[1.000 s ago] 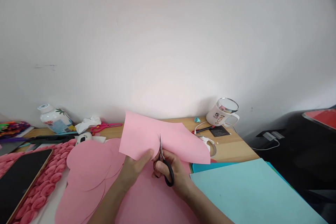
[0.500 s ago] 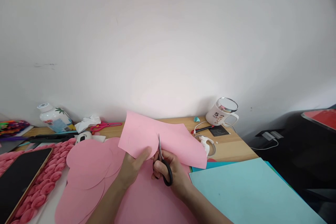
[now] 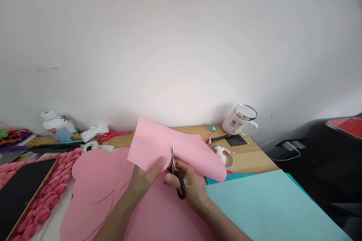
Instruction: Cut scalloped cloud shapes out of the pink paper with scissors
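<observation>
Left hand (image 3: 145,179) pinches the pink paper sheet (image 3: 155,145) at its near edge, thumb on top, fingers folded beneath. Right hand (image 3: 190,186) is closed round the handles of the black-handled scissors (image 3: 176,173), tips upward. Sheet is raised over the middle of the table (image 3: 249,156), overlapping its back edge in this view; blades lie against the sheet, between the thumbs. Blade gap is hard to judge at this angle.

Technique, my judgement: rotate the sheet with the left hand, keep the scissors' heading steady, take short bites. Left thumb sits near the blades; best kept clear. The right part of the sheet curls and could drag on the cut.

Surroundings: lobed pink paper cutouts (image 3: 94,177) overlap left of the hands; pale blue sheets (image 3: 268,203) cover the table's right front. Lidded white mug (image 3: 234,122) stands near the back right corner, white cable (image 3: 222,154) before it, close to the sheet's curled side. Pink scissors (image 3: 113,134) lie along the back edge, left.
</observation>
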`<state>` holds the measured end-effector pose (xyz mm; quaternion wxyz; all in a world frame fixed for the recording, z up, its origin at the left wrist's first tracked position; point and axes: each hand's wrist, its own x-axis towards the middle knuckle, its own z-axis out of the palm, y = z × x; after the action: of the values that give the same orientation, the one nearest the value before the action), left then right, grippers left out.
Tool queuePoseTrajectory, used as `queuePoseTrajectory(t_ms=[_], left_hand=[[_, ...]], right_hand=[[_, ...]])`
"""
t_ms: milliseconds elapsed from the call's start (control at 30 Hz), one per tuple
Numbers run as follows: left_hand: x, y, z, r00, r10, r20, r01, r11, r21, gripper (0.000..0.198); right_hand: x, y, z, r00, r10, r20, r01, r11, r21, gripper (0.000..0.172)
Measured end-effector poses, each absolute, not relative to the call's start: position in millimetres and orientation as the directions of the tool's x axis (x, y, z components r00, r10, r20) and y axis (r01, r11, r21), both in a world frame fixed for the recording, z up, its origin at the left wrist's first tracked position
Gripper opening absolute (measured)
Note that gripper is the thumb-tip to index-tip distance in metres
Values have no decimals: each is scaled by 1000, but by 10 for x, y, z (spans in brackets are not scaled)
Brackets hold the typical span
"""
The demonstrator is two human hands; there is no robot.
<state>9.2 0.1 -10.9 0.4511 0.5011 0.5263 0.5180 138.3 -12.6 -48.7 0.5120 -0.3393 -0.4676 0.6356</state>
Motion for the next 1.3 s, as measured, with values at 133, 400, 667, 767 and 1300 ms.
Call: queuePoseTrajectory(t_ms=[133,400,667,767,1300], left_hand=[[90,4,-82,-45,998,35,42,-33,999,17],[82,0,-36,-16,999,36,52,-35,998,18],[74,5,-21,-32,999,36,46,-35,998,17],[70,4,-14,-29,999,42,47,-41,998,17],[-35,120,-136,119,993,-15,-118,29,993,30]], right_hand=[[1388,-125,-481,-248,968,37,-312,-43,-949,31],[1383,-139,-455,-252,967,27,-283,-47,-958,31],[1373,-157,-398,-246,968,36,-264,-31,-964,30],[1370,-155,-396,-244,969,33,-275,-36,-961,31],[1339,-152,-474,-49,998,46,-87,42,-995,25]])
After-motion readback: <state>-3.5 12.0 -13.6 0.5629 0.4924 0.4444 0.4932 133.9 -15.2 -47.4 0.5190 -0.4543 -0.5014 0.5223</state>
